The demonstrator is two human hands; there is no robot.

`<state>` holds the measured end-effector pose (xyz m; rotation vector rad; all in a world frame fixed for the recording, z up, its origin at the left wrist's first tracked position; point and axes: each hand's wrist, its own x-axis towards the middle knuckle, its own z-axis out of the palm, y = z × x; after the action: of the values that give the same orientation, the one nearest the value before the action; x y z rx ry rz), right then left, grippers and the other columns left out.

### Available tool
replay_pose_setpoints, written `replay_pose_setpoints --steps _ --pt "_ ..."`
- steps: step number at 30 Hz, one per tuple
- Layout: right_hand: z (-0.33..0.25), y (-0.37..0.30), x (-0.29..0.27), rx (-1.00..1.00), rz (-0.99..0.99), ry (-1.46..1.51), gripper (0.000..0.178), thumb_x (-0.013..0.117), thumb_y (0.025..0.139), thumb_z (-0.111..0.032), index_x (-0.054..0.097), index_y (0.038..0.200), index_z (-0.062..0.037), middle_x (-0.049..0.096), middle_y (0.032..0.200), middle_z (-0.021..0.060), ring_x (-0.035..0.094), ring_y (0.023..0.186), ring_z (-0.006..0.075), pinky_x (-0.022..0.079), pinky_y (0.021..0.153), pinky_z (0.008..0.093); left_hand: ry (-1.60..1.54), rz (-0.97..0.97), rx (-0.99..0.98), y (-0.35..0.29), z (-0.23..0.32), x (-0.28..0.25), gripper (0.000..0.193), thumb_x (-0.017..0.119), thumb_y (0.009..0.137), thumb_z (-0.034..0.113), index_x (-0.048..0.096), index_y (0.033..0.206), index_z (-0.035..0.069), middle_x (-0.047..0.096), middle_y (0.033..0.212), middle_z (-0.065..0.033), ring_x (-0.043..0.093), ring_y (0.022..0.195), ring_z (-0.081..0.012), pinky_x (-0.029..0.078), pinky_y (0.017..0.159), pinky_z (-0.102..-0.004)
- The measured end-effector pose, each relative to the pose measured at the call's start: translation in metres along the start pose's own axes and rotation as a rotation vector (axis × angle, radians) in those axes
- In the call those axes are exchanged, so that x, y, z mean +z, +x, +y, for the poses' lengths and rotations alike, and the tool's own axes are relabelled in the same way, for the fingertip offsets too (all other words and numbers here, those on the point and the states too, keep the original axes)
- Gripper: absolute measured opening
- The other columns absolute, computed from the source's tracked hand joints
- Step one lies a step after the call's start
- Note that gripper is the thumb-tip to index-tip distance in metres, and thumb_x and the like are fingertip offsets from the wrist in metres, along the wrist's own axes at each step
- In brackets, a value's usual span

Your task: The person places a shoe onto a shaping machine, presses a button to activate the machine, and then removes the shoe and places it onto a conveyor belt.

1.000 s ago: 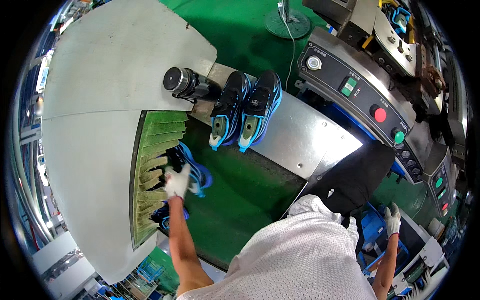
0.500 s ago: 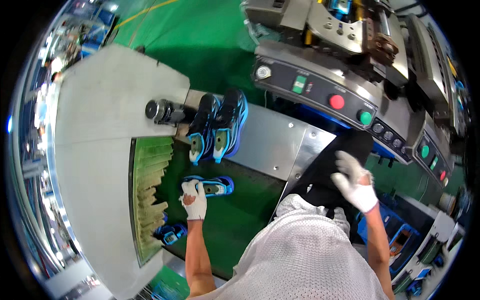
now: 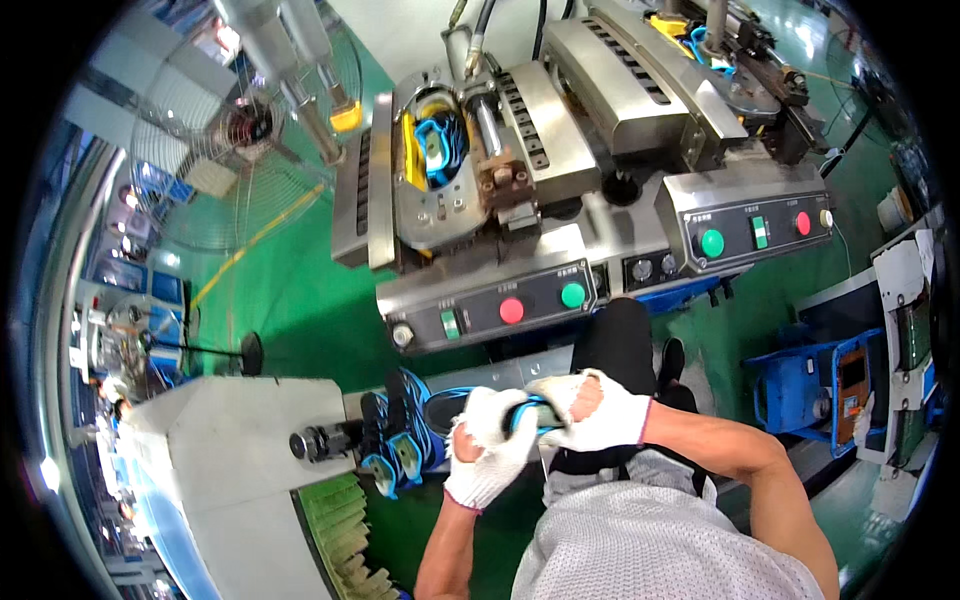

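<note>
A black and blue sneaker (image 3: 447, 408) is held up in front of me, its toe pointing left and its collar near my fingers. My left hand (image 3: 487, 450), in a white glove with bare skin showing at the thumb side, is closed around its near side. At the heel end, my right hand (image 3: 600, 410), gloved the same way, grips it with curled fingers. The gloves cover much of the shoe's back half. Just left of it, two more black and blue sneakers (image 3: 405, 432) stand side by side on the metal ledge (image 3: 545, 368).
Ahead stands a metal shoe press (image 3: 440, 215) with another blue-trimmed shoe in it. Its control panel (image 3: 490, 310) has red and green buttons. A grey housing with a green strip curtain (image 3: 340, 530) is at left. A blue cart (image 3: 800, 390) stands right; a fan (image 3: 240, 150) far left.
My left hand has lifted a sneaker from the green belt and brought it rightward. My right hand, open before, now grips it too. The view has turned toward the press.
</note>
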<state>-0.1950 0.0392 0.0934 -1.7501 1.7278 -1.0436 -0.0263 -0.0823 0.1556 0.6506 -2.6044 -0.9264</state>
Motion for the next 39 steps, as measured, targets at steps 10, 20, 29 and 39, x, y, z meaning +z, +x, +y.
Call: replay_pose_setpoints --steps 10,20,29,39 --pt "0.061 -0.138 -0.023 0.527 0.530 1.254 0.085 0.085 0.080 -0.017 0.044 0.152 0.0015 0.063 0.139 0.0121 0.064 0.119 0.0209 0.051 0.105 0.0388 0.318 0.339 0.257 0.301 -0.044 -0.052 0.061 0.077 0.093 0.031 0.057 0.140 -0.002 0.059 0.138 -0.0231 0.060 0.127 -0.0376 0.049 0.107 -0.0423" --pt "0.044 -0.180 -0.017 0.444 1.006 1.423 0.099 0.080 0.083 -0.005 0.026 0.165 -0.0080 0.053 0.152 0.0166 0.064 0.122 0.0314 0.058 0.100 0.0452 0.554 0.273 -0.433 0.457 -0.140 0.004 0.086 0.082 0.077 0.052 0.049 0.135 -0.003 0.065 0.131 -0.0298 0.063 0.124 -0.0434 0.050 0.106 -0.0487" --pt "0.062 -0.214 0.025 0.333 0.865 2.032 0.064 0.056 0.105 -0.025 0.030 0.161 -0.0043 0.062 0.137 0.0166 0.071 0.100 0.0277 0.064 0.082 0.0408 0.425 0.319 -0.218 0.449 -0.121 -0.095 0.078 0.087 0.076 0.043 0.058 0.134 -0.002 0.070 0.120 -0.0232 0.070 0.110 -0.0335 0.054 0.096 -0.0422" --pt "0.028 -0.105 -0.040 0.673 0.891 1.339 0.056 0.080 0.082 0.002 0.059 0.133 0.0042 0.073 0.110 0.0112 0.072 0.085 0.0201 0.061 0.072 0.0351 0.143 0.636 -0.019 0.133 -0.072 -0.123 0.046 0.084 0.079 0.010 0.060 0.117 0.001 0.065 0.114 -0.0115 0.063 0.100 -0.0202 0.053 0.092 -0.0360"
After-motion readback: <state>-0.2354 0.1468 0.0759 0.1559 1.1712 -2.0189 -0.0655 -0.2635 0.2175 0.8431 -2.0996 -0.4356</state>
